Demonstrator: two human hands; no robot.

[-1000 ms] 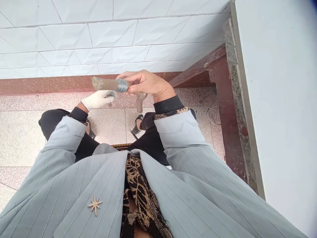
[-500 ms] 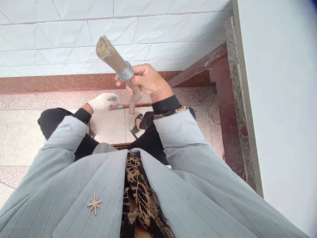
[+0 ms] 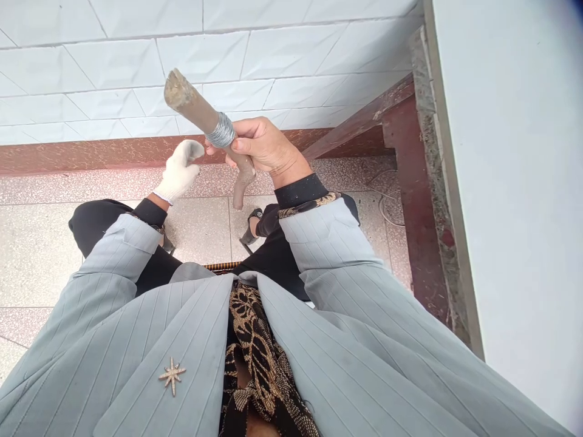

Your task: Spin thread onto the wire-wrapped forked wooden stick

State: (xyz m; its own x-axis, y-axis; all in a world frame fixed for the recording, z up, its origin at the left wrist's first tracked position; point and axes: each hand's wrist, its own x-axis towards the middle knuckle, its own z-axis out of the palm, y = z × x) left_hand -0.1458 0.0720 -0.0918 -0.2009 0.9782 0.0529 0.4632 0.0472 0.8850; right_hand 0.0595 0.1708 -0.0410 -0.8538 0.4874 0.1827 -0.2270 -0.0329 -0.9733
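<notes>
My right hand [image 3: 262,145], bare, is closed round a crooked wooden stick [image 3: 194,106] just below a band of silver wire [image 3: 221,130] wound about it. The stick slants: its thick cut end points up and left, while its thinner, bent end hangs down over the floor. Just left of the wire is my left hand [image 3: 180,173], in a white glove, raised with curled fingers. A small gap shows between the glove and the stick. Whatever those gloved fingers hold, if anything, is hidden.
A white tiled wall [image 3: 113,67] with a reddish-brown base stands in front. To the right are a dark red frame [image 3: 416,200] and a white panel [image 3: 514,182]. A pale cable [image 3: 389,212] lies on the speckled floor tiles [image 3: 203,227] near my feet.
My left hand has risen toward the wire band. The reddish rod with wire seen beside it earlier no longer shows. My right hand and the stick have shifted slightly left.
</notes>
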